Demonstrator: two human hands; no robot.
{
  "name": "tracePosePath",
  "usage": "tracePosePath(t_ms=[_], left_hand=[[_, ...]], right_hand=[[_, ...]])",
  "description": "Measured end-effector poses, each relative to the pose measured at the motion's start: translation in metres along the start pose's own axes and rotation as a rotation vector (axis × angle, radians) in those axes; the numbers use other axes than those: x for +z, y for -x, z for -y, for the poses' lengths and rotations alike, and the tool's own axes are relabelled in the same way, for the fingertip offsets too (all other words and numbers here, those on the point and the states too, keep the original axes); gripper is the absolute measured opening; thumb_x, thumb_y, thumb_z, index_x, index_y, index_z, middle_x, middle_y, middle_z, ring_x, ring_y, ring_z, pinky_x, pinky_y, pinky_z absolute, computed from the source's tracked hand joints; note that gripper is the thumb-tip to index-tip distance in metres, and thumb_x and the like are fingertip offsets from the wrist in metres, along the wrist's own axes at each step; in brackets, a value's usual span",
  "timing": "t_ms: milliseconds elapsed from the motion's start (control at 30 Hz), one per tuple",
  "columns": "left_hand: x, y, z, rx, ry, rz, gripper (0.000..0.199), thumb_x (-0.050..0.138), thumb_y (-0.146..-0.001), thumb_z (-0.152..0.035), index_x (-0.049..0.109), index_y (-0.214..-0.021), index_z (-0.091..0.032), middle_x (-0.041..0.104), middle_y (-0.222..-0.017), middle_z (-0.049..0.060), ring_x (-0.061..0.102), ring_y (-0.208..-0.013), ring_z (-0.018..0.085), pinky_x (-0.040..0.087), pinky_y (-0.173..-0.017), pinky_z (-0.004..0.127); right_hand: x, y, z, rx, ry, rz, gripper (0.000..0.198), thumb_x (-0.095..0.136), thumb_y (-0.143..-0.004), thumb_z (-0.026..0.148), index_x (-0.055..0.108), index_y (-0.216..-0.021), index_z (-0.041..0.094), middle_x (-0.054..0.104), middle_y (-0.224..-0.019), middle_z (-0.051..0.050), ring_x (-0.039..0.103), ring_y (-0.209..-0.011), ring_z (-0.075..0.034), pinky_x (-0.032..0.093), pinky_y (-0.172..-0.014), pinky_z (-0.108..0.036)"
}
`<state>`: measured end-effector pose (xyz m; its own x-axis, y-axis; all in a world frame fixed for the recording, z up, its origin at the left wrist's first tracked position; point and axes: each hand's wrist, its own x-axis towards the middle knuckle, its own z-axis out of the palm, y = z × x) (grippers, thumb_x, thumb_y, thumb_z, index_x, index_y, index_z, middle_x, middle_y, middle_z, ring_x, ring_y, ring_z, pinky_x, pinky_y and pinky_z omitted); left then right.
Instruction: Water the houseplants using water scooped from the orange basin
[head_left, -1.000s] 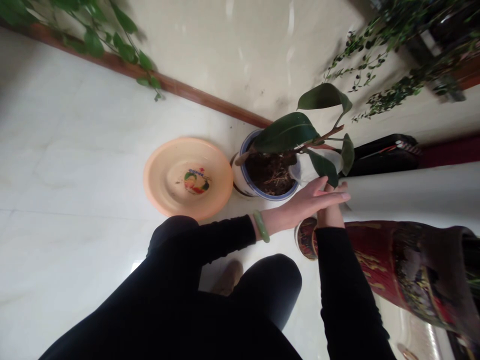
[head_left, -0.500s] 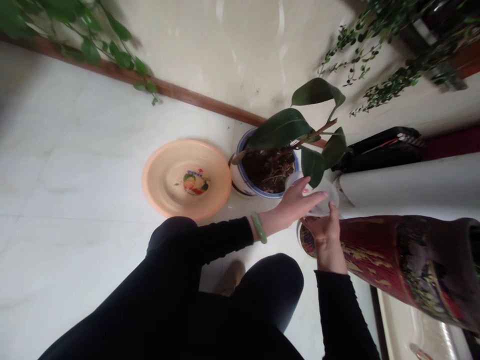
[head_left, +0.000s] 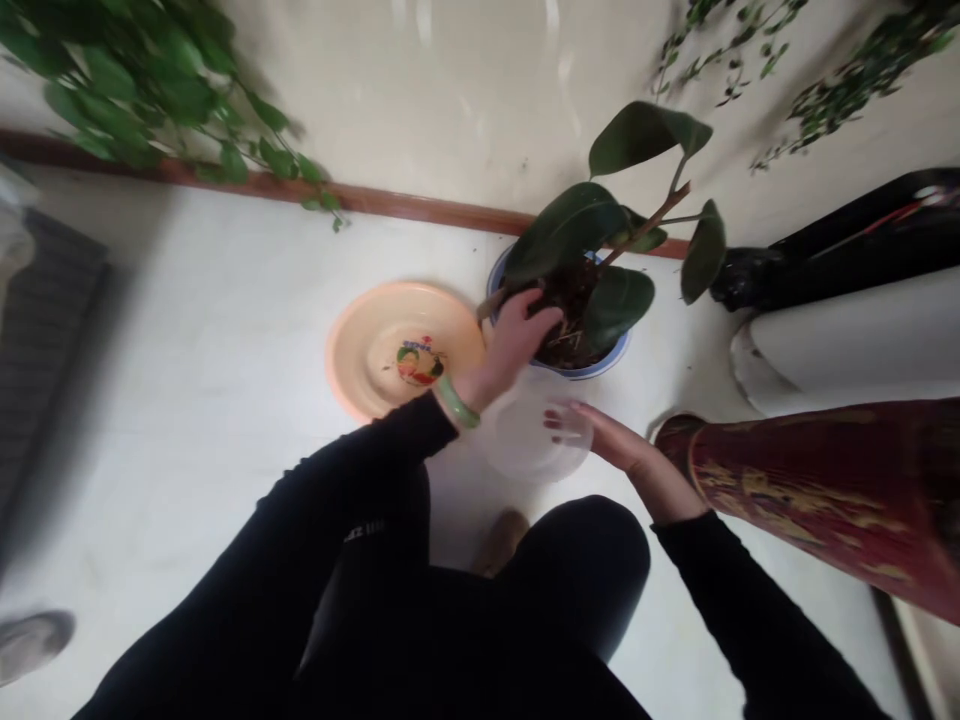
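Note:
My left hand (head_left: 514, 340), a green bangle (head_left: 456, 402) at its wrist, reaches over the near left rim of a blue-and-white flowerpot (head_left: 596, 372). Its fingers are apart just above the dark soil (head_left: 566, 290), and nothing shows in them. A leafy plant (head_left: 566, 235) with broad dark leaves grows from the pot. Just in front of the pot, my right hand (head_left: 607, 437) holds a translucent plastic bowl (head_left: 525, 435) by its right side, fingers showing through the wall. The bowl is slightly blurred.
A peach-coloured basin (head_left: 360, 340) stands left of the pot. To the right are a tall red vase (head_left: 795, 490), a white cylinder (head_left: 855, 340) and a black bag (head_left: 825, 250). Trailing green leaves (head_left: 165, 90) hang by the wall at upper left.
My left hand has moved left, away from the plastic bowl, to the soil in the pot. My right hand has brought the bowl left and nearer to me. The view has shifted.

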<state>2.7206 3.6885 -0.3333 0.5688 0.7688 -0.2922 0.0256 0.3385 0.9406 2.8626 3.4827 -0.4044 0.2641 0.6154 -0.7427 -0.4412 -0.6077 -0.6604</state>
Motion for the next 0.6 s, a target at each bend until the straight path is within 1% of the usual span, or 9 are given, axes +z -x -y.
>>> tracePosePath(t_ms=[133, 233, 300, 333, 400, 467, 533, 567, 600], left_hand=[[-0.099, -0.026, 0.002, 0.087, -0.242, -0.157, 0.011, 0.072, -0.103, -0.028, 0.077, -0.107, -0.02, 0.083, -0.123, 0.01, 0.072, -0.128, 0.027, 0.057, -0.115, 0.04], [-0.171, -0.042, 0.025, 0.086, -0.508, -0.291, 0.01, 0.065, -0.101, -0.019, 0.074, -0.097, -0.019, 0.083, -0.126, 0.01, 0.072, -0.124, 0.023, 0.056, -0.115, 0.036], [-0.206, -0.046, 0.044, 0.03, -0.727, -0.383, 0.02, 0.062, -0.096, -0.012, 0.078, -0.108, -0.016, 0.081, -0.14, 0.013, 0.07, -0.135, 0.025, 0.051, -0.124, 0.037], [-0.22, -0.046, 0.053, -0.004, -0.831, -0.392, 0.029, 0.062, -0.096, -0.012, 0.079, -0.119, -0.015, 0.078, -0.148, 0.015, 0.069, -0.142, 0.027, 0.049, -0.129, 0.04], [-0.24, -0.041, 0.069, -0.116, -1.005, -0.407, 0.045, 0.064, -0.097, -0.014, 0.075, -0.141, -0.011, 0.072, -0.162, 0.02, 0.062, -0.156, 0.033, 0.044, -0.135, 0.048], [-0.256, -0.032, 0.082, -0.19, -1.13, -0.462, 0.061, 0.067, -0.098, -0.016, 0.064, -0.158, -0.007, 0.058, -0.178, 0.025, 0.048, -0.17, 0.039, 0.038, -0.14, 0.054], [-0.271, -0.024, 0.093, -0.226, -1.184, -0.544, 0.073, 0.07, -0.098, -0.019, 0.054, -0.168, -0.005, 0.039, -0.19, 0.028, 0.037, -0.177, 0.042, 0.034, -0.142, 0.056], [-0.279, -0.022, 0.097, -0.245, -1.181, -0.576, 0.077, 0.07, -0.098, -0.019, 0.05, -0.17, -0.003, 0.035, -0.192, 0.029, 0.036, -0.177, 0.043, 0.034, -0.142, 0.055], [-0.288, -0.021, 0.102, -0.272, -1.158, -0.59, 0.08, 0.069, -0.098, -0.019, 0.047, -0.173, -0.002, 0.036, -0.191, 0.031, 0.04, -0.175, 0.042, 0.036, -0.141, 0.053]], right_hand=[[0.067, -0.056, 0.005, 0.025, 0.106, 0.06, 0.046, 0.095, -0.083, 0.059, 0.08, -0.114, 0.029, 0.082, -0.114, -0.007, 0.08, -0.118, -0.031, 0.061, -0.119, -0.056], [0.129, -0.104, 0.004, -0.069, 0.146, 0.046, 0.045, 0.081, -0.092, 0.06, 0.077, -0.124, 0.029, 0.082, -0.127, -0.008, 0.076, -0.128, -0.033, 0.057, -0.122, -0.059], [0.164, -0.133, 0.0, -0.111, 0.166, 0.021, 0.048, 0.078, -0.093, 0.058, 0.073, -0.131, 0.029, 0.08, -0.139, -0.009, 0.07, -0.14, -0.033, 0.052, -0.127, -0.057], [0.179, -0.145, -0.003, -0.155, 0.216, -0.055, 0.051, 0.076, -0.094, 0.059, 0.072, -0.134, 0.028, 0.08, -0.141, -0.011, 0.069, -0.141, -0.034, 0.052, -0.127, -0.057], [0.201, -0.165, -0.01, -0.176, 0.247, -0.111, 0.058, 0.078, -0.092, 0.057, 0.069, -0.139, 0.025, 0.078, -0.148, -0.015, 0.064, -0.148, -0.036, 0.049, -0.129, -0.056], [0.215, -0.18, -0.018, -0.206, 0.269, -0.142, 0.063, 0.08, -0.09, 0.055, 0.066, -0.142, 0.023, 0.075, -0.154, -0.018, 0.061, -0.152, -0.037, 0.047, -0.132, -0.054], [0.222, -0.19, -0.025, -0.274, 0.312, -0.143, 0.058, 0.076, -0.092, 0.054, 0.067, -0.14, 0.024, 0.074, -0.156, -0.017, 0.063, -0.151, -0.037, 0.047, -0.132, -0.051], [0.224, -0.193, -0.029, -0.31, 0.339, -0.136, 0.053, 0.073, -0.093, 0.052, 0.069, -0.137, 0.024, 0.075, -0.154, -0.017, 0.064, -0.149, -0.036, 0.047, -0.132, -0.05], [0.224, -0.196, -0.032, -0.34, 0.365, -0.129, 0.047, 0.071, -0.094, 0.05, 0.071, -0.133, 0.024, 0.077, -0.151, -0.017, 0.066, -0.148, -0.036, 0.047, -0.132, -0.05]])
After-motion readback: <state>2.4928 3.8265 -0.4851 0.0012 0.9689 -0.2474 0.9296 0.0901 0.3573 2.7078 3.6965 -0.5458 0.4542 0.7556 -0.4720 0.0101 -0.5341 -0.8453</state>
